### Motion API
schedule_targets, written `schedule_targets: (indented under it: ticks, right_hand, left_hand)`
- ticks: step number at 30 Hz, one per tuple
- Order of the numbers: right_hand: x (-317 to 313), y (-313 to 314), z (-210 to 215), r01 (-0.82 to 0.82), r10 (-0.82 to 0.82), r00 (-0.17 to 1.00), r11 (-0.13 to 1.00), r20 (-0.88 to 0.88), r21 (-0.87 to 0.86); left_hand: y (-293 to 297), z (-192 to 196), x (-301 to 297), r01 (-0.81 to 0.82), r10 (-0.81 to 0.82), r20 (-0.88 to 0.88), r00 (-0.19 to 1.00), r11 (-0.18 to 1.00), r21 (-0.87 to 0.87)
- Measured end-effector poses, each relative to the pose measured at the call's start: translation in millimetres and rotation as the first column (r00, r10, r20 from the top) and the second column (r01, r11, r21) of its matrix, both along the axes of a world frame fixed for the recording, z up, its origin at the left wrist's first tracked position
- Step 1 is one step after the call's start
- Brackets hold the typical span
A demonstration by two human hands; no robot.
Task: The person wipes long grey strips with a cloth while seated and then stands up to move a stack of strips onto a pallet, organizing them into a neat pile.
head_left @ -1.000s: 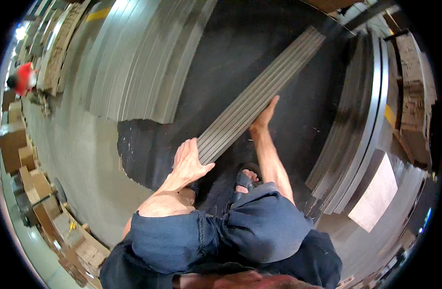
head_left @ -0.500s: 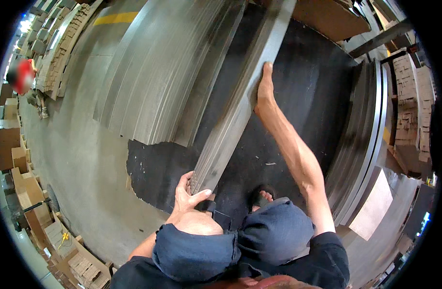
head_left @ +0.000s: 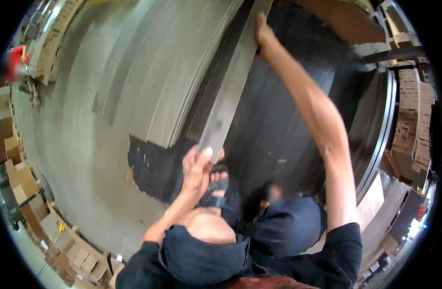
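Observation:
A long grey metal bar [head_left: 233, 82] runs from near my knees up to the top edge, slanting to the right. At its near end my left hand [head_left: 198, 168] is closed round it, thumb on top and fingers partly hidden. Much farther along, my right hand [head_left: 263, 36] grips the bar's right edge with the arm stretched out; most of its fingers are hidden by the bar. Just left of the bar lies a stack of long grey metal strips [head_left: 153, 91], on a black mat [head_left: 156, 161] with a ragged edge.
More long metal pieces [head_left: 375, 130] stand along the right side, near stacked cardboard [head_left: 408, 120]. A brown cardboard panel [head_left: 336, 19] is at the top right. Boxes and wood [head_left: 26, 183] line the far left, and a person in red [head_left: 18, 62] is there. My sandalled foot [head_left: 218, 185] is below the bar.
The bar has shifted forward and left, toward the stack. My left hand has moved forward with its near end, and my right arm reaches farther ahead.

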State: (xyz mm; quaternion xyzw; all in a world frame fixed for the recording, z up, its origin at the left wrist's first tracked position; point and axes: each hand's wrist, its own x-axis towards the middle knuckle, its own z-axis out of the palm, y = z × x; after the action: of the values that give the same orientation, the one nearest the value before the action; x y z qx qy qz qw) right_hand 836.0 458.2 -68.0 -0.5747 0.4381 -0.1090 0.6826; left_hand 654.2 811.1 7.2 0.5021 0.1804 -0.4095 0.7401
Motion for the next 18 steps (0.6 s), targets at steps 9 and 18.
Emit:
schedule_targets:
  ticks: [9,18]
  right_hand:
    - [35,-16,-81,-0.334,0.288,0.942,0.854,-0.172,-0.399]
    - [59,-37,-141,-0.252,0.147,0.966,0.337,-0.214,-0.907]
  left_hand:
    - [17,-29,16,-0.327,0.328,-0.015,0.945,0.944,0.053]
    - [18,-18,24,-0.181,0.182,-0.021,0.983,0.981,0.067]
